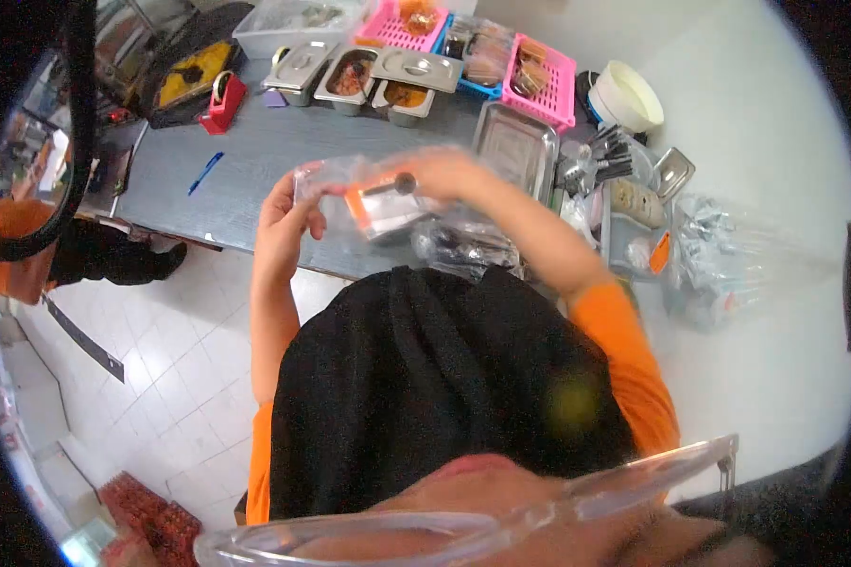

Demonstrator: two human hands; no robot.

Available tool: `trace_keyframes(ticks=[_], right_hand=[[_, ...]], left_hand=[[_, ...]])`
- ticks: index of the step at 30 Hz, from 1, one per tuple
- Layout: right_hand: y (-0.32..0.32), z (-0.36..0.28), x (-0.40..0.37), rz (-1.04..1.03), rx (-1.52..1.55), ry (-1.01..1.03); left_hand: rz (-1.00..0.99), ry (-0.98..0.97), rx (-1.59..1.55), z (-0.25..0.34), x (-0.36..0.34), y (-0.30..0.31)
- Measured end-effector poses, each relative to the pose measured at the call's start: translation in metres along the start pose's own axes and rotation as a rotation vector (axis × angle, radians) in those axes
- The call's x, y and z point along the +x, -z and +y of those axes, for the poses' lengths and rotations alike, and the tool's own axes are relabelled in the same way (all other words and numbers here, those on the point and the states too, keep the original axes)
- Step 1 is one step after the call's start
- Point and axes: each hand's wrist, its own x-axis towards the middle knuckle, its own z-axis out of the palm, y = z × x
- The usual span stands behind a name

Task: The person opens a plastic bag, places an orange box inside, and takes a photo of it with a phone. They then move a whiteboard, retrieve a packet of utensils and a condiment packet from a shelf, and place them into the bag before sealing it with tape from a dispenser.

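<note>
Near centre, above the grey surface (255,161): clear plastic bag with orange insert (369,203), blurred. Left hand (288,213) pinches its left edge. Right hand (444,175) is closed on its top right, beside a dark-handled utensil (394,185). Far: lidded steel food pans (350,71), pink plastic basket (539,80).

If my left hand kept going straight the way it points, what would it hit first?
The clear bag, which the left hand pinches at its edge. Past that it would likely cross grey table toward the lidded steel pan, though depth is unclear.
</note>
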Motion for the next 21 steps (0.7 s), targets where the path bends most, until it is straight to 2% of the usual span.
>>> trace_keyframes(ticks=[1, 3, 4, 6, 7, 9, 10, 12, 14, 15, 16, 17, 18, 19, 20, 21], right_hand=[[0.019, 0.002, -0.003, -0.006, -0.004, 0.014], [0.081, -0.006, -0.004, -0.412, 0.102, 0.041], [0.108, -0.012, -0.003, -0.418, 0.101, 0.049], [0.149, -0.019, -0.003, -0.671, -0.640, 0.213], [0.152, -0.006, -0.003, -0.667, -0.643, 0.213], [0.158, 0.020, 0.004, -0.340, -0.589, 0.288], [0.160, 0.023, 0.005, -0.338, -0.586, 0.281], [0.163, 0.024, 0.010, 0.142, -0.359, 0.469], [0.147, 0.012, 0.019, 0.261, -0.055, 0.425], [0.135, 0.007, 0.026, 0.334, 0.118, 0.390], [0.127, -0.005, 0.033, 0.335, 0.126, 0.384], [0.119, -0.020, 0.040, 0.419, 0.134, 0.396], [0.114, -0.030, 0.047, 0.505, 0.139, 0.409], [0.104, -0.031, 0.056, 0.510, 0.141, 0.407], [0.089, -0.028, 0.064, 0.424, 0.373, 0.449], [0.082, -0.026, 0.069, 0.334, 0.603, 0.488]], left_hand=[[0.013, -0.004, -0.007, 0.001, 0.002, 0.003], [0.068, -0.143, -0.104, 0.000, 0.010, 0.011], [0.078, -0.143, -0.107, 0.003, 0.014, 0.012], [0.117, -0.210, -0.043, 0.015, 0.022, 0.011], [0.090, -0.238, -0.040, 0.019, 0.024, 0.008], [0.050, -0.265, 0.015, 0.028, 0.021, -0.003], [0.012, -0.287, 0.065, 0.031, 0.019, -0.007], [-0.068, -0.306, 0.142, 0.026, 0.020, -0.010], [-0.135, -0.323, 0.216, 0.028, 0.019, -0.016], [-0.132, -0.409, 0.551, 0.037, 0.018, -0.027], [-0.129, -0.491, 0.889, 0.045, 0.016, -0.038], [-0.113, -0.573, 1.067, 0.050, 0.020, -0.047], [-0.119, -0.570, 1.072, 0.051, 0.026, -0.047], [-0.089, -0.666, 1.180, 0.051, 0.033, -0.047], [-0.058, -0.764, 1.288, 0.052, 0.039, -0.047], [-0.063, -0.768, 1.292, 0.049, 0.044, -0.039]])
